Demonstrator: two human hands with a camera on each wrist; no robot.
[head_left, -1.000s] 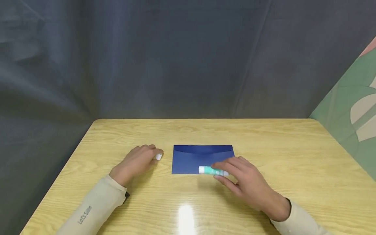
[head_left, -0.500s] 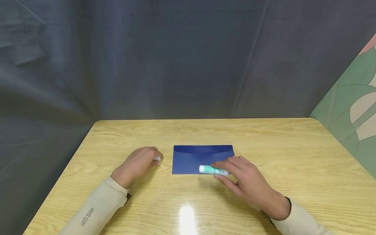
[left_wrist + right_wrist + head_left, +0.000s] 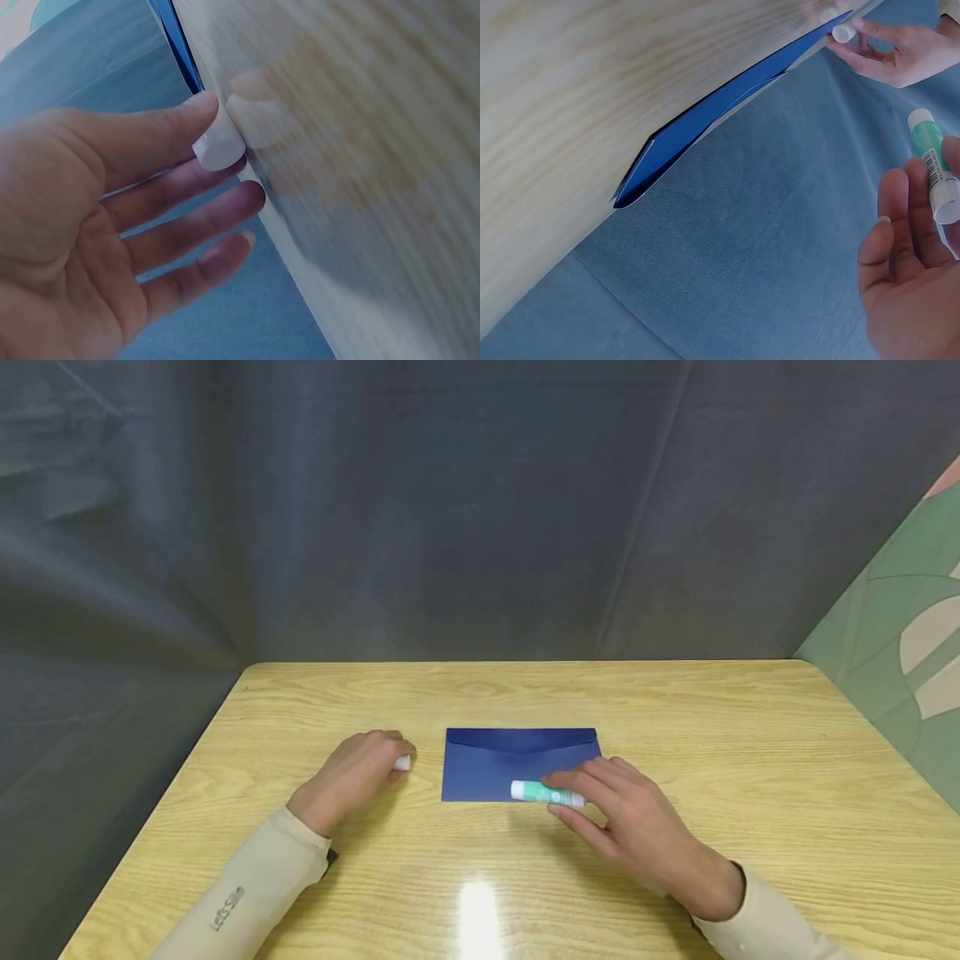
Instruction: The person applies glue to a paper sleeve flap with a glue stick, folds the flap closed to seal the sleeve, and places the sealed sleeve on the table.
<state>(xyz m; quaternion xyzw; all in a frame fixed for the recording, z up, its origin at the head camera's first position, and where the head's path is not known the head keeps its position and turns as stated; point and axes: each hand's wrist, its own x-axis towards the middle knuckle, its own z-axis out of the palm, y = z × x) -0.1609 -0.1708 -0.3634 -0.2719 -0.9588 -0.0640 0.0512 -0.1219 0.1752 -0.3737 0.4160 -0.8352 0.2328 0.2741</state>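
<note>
Between the thumb and fingers of my left hand is a small white cap, held right at the table surface left of the envelope. The left wrist view shows its other fingers apart and off the cap. My right hand pinches a green-and-white glue stick by its right part. The stick lies level above the lower edge of a dark blue envelope, its white end toward the left. In the right wrist view, the glue stick shows a barcode and a translucent near end. The envelope's flap is on top, along the far side.
The wood-grain table ends at a dark grey curtain behind and on the left. A green patterned cloth hangs at the right. Light glares off the table near the front.
The white cap has turned slightly in my left fingers, which stay in nearly the same place. My right hand, the glue stick and the envelope show no clear movement.
</note>
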